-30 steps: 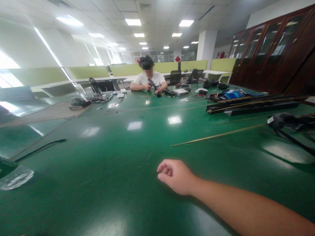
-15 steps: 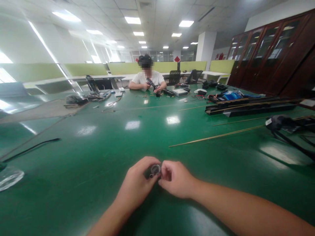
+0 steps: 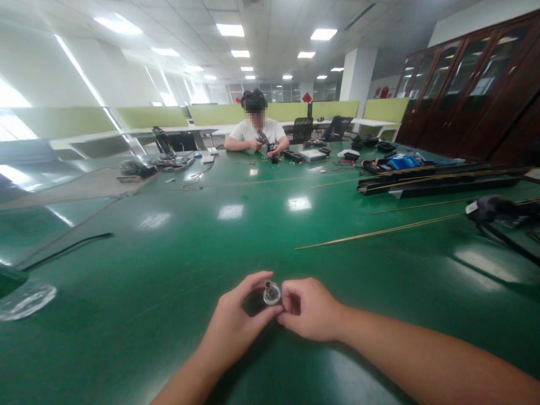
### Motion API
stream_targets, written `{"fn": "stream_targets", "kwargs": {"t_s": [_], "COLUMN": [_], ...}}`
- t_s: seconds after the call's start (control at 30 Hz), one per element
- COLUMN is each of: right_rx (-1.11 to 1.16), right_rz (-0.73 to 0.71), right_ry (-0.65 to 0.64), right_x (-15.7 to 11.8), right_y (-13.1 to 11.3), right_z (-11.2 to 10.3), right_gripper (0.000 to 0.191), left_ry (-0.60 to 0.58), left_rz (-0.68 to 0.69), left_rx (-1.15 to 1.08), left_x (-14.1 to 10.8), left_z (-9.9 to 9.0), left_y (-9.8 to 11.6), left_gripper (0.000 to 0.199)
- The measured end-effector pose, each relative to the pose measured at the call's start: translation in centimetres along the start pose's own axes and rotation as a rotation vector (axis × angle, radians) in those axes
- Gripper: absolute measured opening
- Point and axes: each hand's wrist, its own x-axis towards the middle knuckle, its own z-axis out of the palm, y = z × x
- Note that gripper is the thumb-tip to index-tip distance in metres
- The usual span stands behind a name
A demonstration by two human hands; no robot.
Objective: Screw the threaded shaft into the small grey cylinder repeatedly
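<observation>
A small round metal part with a short tube stub (image 3: 271, 293) is between my two hands, just above the near side of the green table. My right hand (image 3: 310, 309) is closed, its curled fingers and thumb pinching the right edge of the part. Around the left side of it my left hand (image 3: 236, 312) forms a wide C, index finger stretched above and thumb tip close to the lower rim. A gap shows between the left palm and the part. Whether the left thumb touches the rim, I cannot tell. The stub points upward.
Thin brass-coloured rods (image 3: 333, 241) lie ahead to the right, near black rails (image 3: 422, 183) and a black strapped device (image 3: 485, 211). At left are a black cable (image 3: 71, 247) and a clear round object (image 3: 29, 301). A person (image 3: 256, 132) works across the green table (image 3: 189, 225).
The metal part has turned, so its stub now faces up instead of down-left. My left fingers have opened wider around it. The right hand keeps its pinch; the view has shifted slightly.
</observation>
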Motion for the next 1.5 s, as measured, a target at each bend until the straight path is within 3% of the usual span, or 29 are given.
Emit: {"fn": "stream_targets", "kwargs": {"t_s": [0.43, 1.07, 1.3, 1.5], "right_rx": [0.019, 0.005, -0.019, -0.027], "right_rz": [0.014, 0.020, 0.028, 0.019], "right_ry": [0.000, -0.002, -0.002, 0.000], "right_x": [-0.05, -0.11, -0.14, -0.14], "right_y": [0.15, 0.31, 0.21, 0.21], "right_z": [0.12, 0.23, 0.19, 0.18], "right_gripper": [0.019, 0.016, 0.014, 0.015], "left_ry": [-0.073, -0.059, -0.090, -0.092], "left_rz": [-0.085, -0.158, -0.139, -0.125], "left_rx": [-0.106, -0.194, -0.155, -0.226], "left_x": [-0.01, 0.10, 0.27, 0.21], "left_z": [0.01, 0.38, 0.05, 0.16], "left_y": [-0.11, -0.16, 0.64, 0.79], "left_gripper": [0.049, 0.055, 0.025, 0.025]}}
